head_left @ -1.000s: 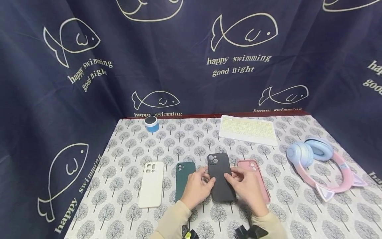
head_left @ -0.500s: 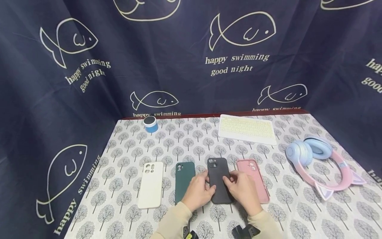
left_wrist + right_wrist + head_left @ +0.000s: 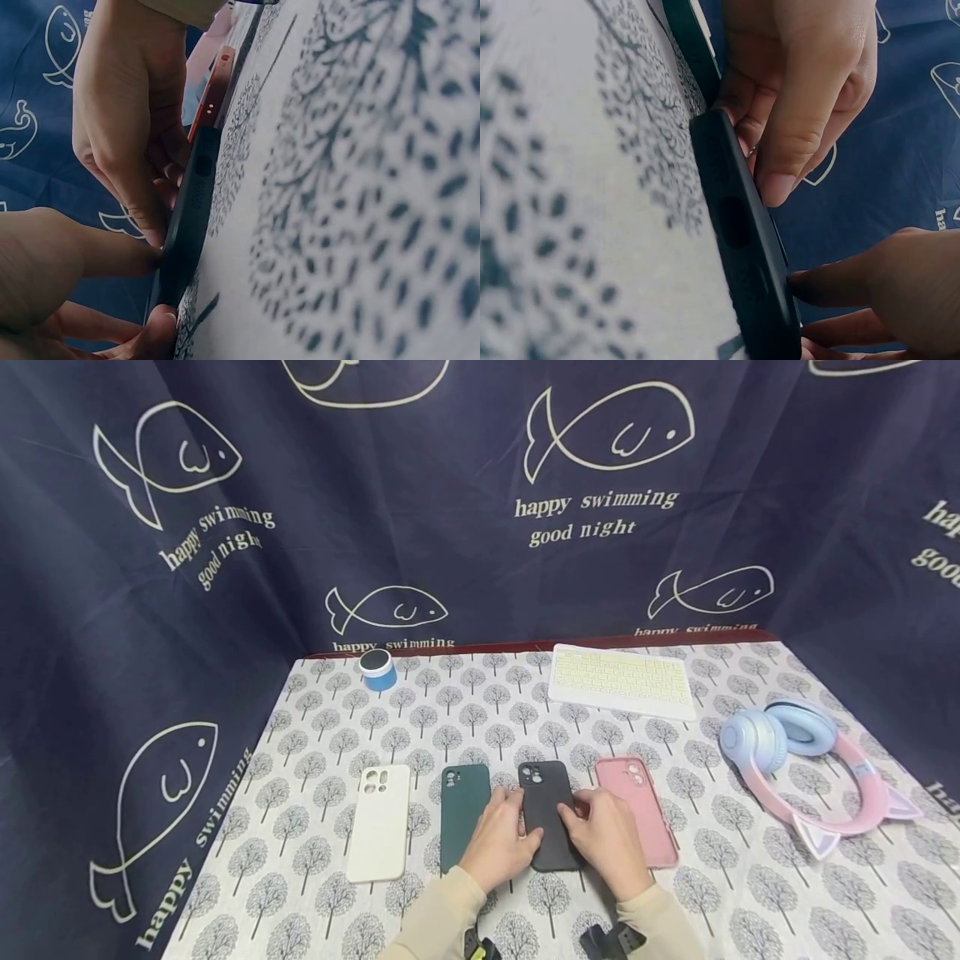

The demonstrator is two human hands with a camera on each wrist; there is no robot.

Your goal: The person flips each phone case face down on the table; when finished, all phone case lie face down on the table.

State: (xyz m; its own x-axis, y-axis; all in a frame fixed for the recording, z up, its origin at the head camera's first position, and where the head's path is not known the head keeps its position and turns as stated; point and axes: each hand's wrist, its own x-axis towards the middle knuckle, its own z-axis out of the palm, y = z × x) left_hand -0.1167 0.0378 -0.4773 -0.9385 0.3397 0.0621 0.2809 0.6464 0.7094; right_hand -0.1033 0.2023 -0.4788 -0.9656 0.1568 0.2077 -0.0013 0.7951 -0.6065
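Cloth [image 3: 498, 722] under black case [image 3: 545, 814]; only wrist views show end slot [image 3: 733, 220].

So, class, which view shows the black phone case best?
The head view: most of the black phone case's back is visible, camera holes included. Both wrist views show mainly its near edge, low and side-on.

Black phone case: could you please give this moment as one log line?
black phone case: on tree-print cloth, between green case and pink case | left hand: holds left edge | right hand: holds right edge
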